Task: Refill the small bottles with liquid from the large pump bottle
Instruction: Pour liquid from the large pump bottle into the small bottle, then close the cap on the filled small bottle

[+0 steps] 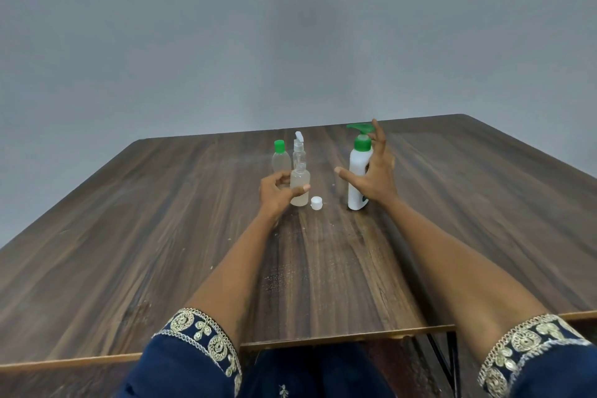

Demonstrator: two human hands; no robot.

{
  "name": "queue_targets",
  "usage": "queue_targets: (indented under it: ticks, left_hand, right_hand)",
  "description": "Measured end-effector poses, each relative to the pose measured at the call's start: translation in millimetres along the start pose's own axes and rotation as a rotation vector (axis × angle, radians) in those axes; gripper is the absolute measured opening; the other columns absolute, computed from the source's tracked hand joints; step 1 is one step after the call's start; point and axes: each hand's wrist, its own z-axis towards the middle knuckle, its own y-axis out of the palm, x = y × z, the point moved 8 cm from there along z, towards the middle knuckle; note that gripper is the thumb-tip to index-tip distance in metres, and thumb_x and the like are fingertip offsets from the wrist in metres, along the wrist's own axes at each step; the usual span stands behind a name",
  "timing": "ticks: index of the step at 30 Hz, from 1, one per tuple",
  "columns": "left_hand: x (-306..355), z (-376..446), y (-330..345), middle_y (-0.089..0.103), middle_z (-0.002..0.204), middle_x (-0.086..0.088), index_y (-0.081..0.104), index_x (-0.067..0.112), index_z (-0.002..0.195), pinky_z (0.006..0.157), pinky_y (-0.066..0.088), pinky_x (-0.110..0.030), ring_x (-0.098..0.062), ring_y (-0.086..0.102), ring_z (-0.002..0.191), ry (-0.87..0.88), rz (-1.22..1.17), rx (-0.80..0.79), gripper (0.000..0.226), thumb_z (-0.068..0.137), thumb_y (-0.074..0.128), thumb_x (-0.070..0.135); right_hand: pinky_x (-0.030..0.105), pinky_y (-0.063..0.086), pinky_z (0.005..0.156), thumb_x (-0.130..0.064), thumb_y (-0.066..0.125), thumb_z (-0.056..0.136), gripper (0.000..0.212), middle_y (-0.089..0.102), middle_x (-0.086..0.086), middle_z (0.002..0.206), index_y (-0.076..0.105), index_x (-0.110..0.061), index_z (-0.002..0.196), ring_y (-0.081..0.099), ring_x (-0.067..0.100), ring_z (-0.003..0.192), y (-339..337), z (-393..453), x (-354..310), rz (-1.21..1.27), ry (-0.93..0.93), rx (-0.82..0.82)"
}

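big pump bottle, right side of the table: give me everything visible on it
The large pump bottle is a tall white, opaque plastic-looking body with a green collar and a green pump head whose spout points left. It stands upright on the wooden table, right of the small bottles, with a loose white cap on the table just to its left. A dark label shows on its right side, mostly hidden. The right hand is spread open in front of it; whether it touches cannot be told. Fill level is not visible.
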Motion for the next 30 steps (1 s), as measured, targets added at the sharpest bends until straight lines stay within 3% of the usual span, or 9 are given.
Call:
queue_targets:
  ticks: [2, 5, 7, 9, 13, 18, 23, 28, 30]
  left_hand:
    - [-4, -5, -6, 0.065, 0.095, -0.003, 0.067, 0.008, 0.101, 0.071, 0.048, -0.015, -0.012, 0.059, 0.083, -0.008, -0.007, 0.027, 0.039, 0.065, 0.083, 0.010]
    - [-10, -9, -12, 0.065, 0.096, -0.004, 0.066, 0.009, 0.100, 0.071, 0.048, -0.016, -0.012, 0.058, 0.085, -0.018, -0.027, 0.069, 0.038, 0.065, 0.083, 0.011]
    - [-10, -9, -13, 0.066, 0.097, -0.005, 0.066, 0.008, 0.100, 0.071, 0.047, -0.016, -0.013, 0.059, 0.087, -0.016, -0.037, 0.100, 0.039, 0.065, 0.083, 0.010]
    - [-9, -8, -12, 0.068, 0.099, -0.006, 0.066, 0.008, 0.100, 0.073, 0.047, -0.017, -0.014, 0.061, 0.088, -0.008, -0.025, 0.118, 0.040, 0.064, 0.083, 0.011]
    - [-9, -9, -18, 0.067, 0.097, -0.004, 0.067, 0.009, 0.100, 0.076, 0.047, -0.020, -0.013, 0.061, 0.088, 0.009, 0.041, 0.154, 0.040, 0.064, 0.083, 0.012]
    - [-9, -11, -15, 0.066, 0.100, -0.003, 0.066, 0.008, 0.102, 0.080, 0.046, -0.024, -0.014, 0.059, 0.091, -0.007, 0.074, 0.159, 0.042, 0.065, 0.083, 0.013]
    - [-3, -13, -11, 0.064, 0.106, -0.003, 0.065, 0.008, 0.109, 0.081, 0.042, -0.023, -0.012, 0.055, 0.095, -0.002, 0.116, 0.141, 0.046, 0.067, 0.082, 0.016]
    - [0, -13, -13, 0.067, 0.108, -0.007, 0.065, 0.008, 0.108, 0.080, 0.044, -0.024, -0.012, 0.057, 0.093, 0.009, 0.115, 0.153, 0.045, 0.067, 0.082, 0.016]
    - [1, -13, -13, 0.066, 0.109, -0.007, 0.064, 0.007, 0.109, 0.080, 0.043, -0.023, -0.012, 0.056, 0.094, 0.008, 0.125, 0.147, 0.046, 0.068, 0.082, 0.016]
  right_hand:
    - [0.049, 0.018, 0.109, -0.074, 0.061, 0.063, 0.111, 0.025, 0.004, 0.153, 0.011, -0.027, 0.150, 0.029, 0.022, 0.138, -11, -8, -5, -0.110, -0.007, 0.122]
    - [0.035, 0.021, 0.098, -0.062, 0.060, 0.074, 0.085, 0.029, 0.005, 0.141, 0.027, -0.022, 0.141, 0.033, 0.023, 0.129, -20, -19, -43, -0.188, -0.208, 0.352]
    - [0.035, 0.031, 0.092, -0.044, 0.063, 0.080, 0.061, 0.036, 0.005, 0.125, 0.039, -0.019, 0.130, 0.040, 0.023, 0.114, 3, -26, -73, -0.170, -0.449, 0.277]
    - [0.039, 0.043, 0.084, -0.024, 0.061, 0.080, 0.044, 0.042, 0.009, 0.112, 0.046, -0.013, 0.121, 0.047, 0.025, 0.099, 32, -37, -85, -0.155, -0.526, 0.134]
    - [0.043, 0.047, 0.078, 0.000, 0.056, 0.077, 0.034, 0.054, 0.017, 0.102, 0.057, 0.001, 0.111, 0.053, 0.031, 0.088, 65, -48, -64, -0.239, -0.236, 0.010]
    - [0.040, 0.036, 0.089, -0.021, 0.048, 0.093, 0.033, 0.053, 0.017, 0.117, 0.051, -0.001, 0.120, 0.050, 0.034, 0.105, 88, -49, -47, -0.435, 0.016, -0.219]
    - [0.036, 0.038, 0.093, -0.014, 0.037, 0.101, 0.029, 0.058, 0.014, 0.122, 0.059, -0.006, 0.117, 0.050, 0.031, 0.113, 103, -56, -36, -0.720, -0.032, -0.412]
    - [0.036, 0.044, 0.070, -0.016, 0.053, 0.097, 0.023, 0.068, 0.017, 0.097, 0.071, -0.002, 0.094, 0.062, 0.030, 0.090, 91, -32, -35, -0.225, 0.223, -0.226]
    - [0.036, 0.048, 0.074, -0.016, 0.059, 0.094, 0.019, 0.071, 0.015, 0.092, 0.074, -0.004, 0.090, 0.063, 0.025, 0.082, 81, -26, -31, 0.078, 0.404, -0.075]
